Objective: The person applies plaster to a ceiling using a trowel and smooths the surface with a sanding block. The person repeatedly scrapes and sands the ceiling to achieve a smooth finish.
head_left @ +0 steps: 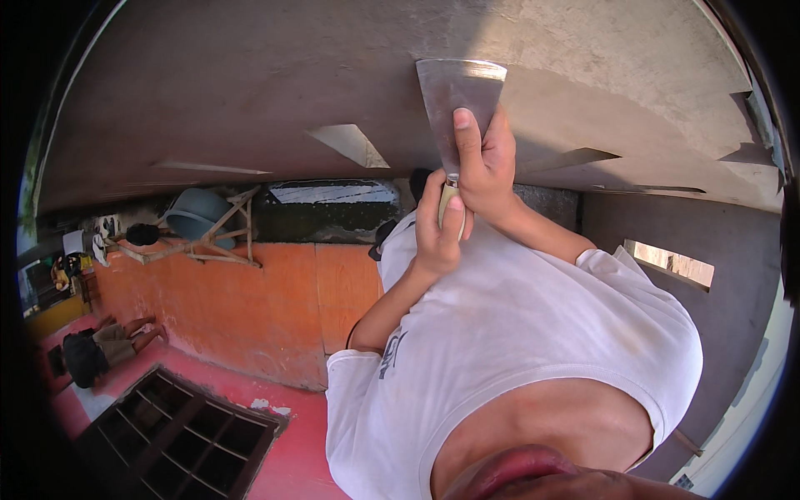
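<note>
A wide putty knife (462, 83) with a flared metal blade and a pale handle is held out before my chest, its broad edge pointing at the grey plastered wall (292, 75). My left hand (442, 225) is closed round the handle. Higher up, my right hand (487, 158) grips the lower blade, thumb laid along its face and fingers behind it. The blade's edge appears at or very near the wall surface; contact cannot be made out for certain.
Slot-like openings (350, 145) pierce the wall. At left, a blue-grey basin (200, 215) rests by a wooden frame (242, 233) near orange flooring (279, 308). Another person (96, 352) is farther left, near a dark grid window (183, 433). A grey side wall (667, 308) stands right.
</note>
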A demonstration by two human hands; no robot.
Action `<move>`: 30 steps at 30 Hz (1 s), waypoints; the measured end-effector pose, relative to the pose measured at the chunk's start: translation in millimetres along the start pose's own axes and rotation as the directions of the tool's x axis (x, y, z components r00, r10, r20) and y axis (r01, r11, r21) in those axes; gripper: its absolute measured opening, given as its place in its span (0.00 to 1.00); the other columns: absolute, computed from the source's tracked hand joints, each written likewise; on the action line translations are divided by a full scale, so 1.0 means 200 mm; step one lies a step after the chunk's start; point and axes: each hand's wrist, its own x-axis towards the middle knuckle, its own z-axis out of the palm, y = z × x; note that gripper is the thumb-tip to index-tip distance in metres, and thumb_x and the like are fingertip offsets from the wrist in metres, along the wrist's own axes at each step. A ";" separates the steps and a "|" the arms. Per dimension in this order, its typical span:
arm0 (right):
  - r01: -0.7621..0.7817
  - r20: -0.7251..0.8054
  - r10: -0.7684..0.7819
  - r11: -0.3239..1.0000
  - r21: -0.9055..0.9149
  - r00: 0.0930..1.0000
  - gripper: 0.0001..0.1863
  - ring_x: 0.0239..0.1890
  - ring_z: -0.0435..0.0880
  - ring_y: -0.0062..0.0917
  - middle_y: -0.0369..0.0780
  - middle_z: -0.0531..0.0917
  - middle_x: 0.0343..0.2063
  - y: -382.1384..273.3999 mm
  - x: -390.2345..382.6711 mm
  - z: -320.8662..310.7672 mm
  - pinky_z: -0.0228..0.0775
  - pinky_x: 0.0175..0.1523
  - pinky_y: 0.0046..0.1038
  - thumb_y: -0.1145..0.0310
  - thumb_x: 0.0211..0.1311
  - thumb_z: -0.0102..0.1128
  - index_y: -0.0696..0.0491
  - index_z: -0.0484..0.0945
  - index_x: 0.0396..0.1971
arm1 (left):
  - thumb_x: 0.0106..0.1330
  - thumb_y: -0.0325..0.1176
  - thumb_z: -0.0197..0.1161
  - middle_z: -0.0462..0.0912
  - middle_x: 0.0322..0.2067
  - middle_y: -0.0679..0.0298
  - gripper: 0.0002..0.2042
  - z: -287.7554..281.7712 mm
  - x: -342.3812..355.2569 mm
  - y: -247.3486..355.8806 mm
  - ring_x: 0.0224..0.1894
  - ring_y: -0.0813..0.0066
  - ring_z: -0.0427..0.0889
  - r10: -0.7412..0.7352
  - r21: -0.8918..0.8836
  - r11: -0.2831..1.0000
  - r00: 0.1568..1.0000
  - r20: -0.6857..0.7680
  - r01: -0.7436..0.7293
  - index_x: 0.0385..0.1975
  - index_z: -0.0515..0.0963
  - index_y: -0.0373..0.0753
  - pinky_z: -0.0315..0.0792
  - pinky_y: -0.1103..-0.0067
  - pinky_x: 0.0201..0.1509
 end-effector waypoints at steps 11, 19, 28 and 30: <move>0.051 0.073 -0.053 0.998 0.023 0.996 0.14 0.38 0.80 0.20 0.41 0.84 0.40 -0.03 0.04 0.08 0.72 0.41 0.26 0.65 0.82 0.49 0.61 0.72 0.54 | 0.77 0.48 0.46 0.69 0.15 0.67 0.23 -0.07 0.02 0.04 0.16 0.83 0.64 0.019 -0.070 0.997 0.999 -0.026 -0.021 0.55 0.65 0.30 0.59 0.83 0.22; 0.016 0.011 -0.017 0.999 0.033 1.000 0.15 0.40 0.79 0.18 0.39 0.84 0.41 0.02 -0.04 -0.01 0.73 0.44 0.24 0.67 0.83 0.49 0.61 0.71 0.58 | 0.79 0.46 0.50 0.72 0.23 0.68 0.25 -0.05 -0.03 0.00 0.19 0.85 0.68 -0.043 -0.145 0.988 0.997 0.067 0.052 0.63 0.66 0.29 0.60 0.84 0.24; 0.054 0.060 -0.058 0.996 0.067 0.996 0.17 0.43 0.75 0.15 0.36 0.81 0.44 0.01 -0.02 -0.02 0.71 0.47 0.22 0.63 0.84 0.50 0.59 0.71 0.60 | 0.78 0.45 0.50 0.72 0.23 0.67 0.25 -0.05 -0.02 -0.01 0.20 0.85 0.69 0.017 -0.086 0.996 0.998 0.063 -0.011 0.61 0.66 0.27 0.60 0.83 0.25; 0.073 0.072 -0.077 0.996 0.057 0.994 0.17 0.42 0.75 0.15 0.36 0.81 0.44 0.00 -0.01 -0.01 0.71 0.47 0.22 0.63 0.83 0.51 0.60 0.71 0.60 | 0.78 0.44 0.50 0.72 0.23 0.67 0.25 -0.06 -0.01 0.00 0.20 0.84 0.69 0.024 -0.080 0.997 0.999 0.044 -0.021 0.61 0.66 0.26 0.61 0.83 0.25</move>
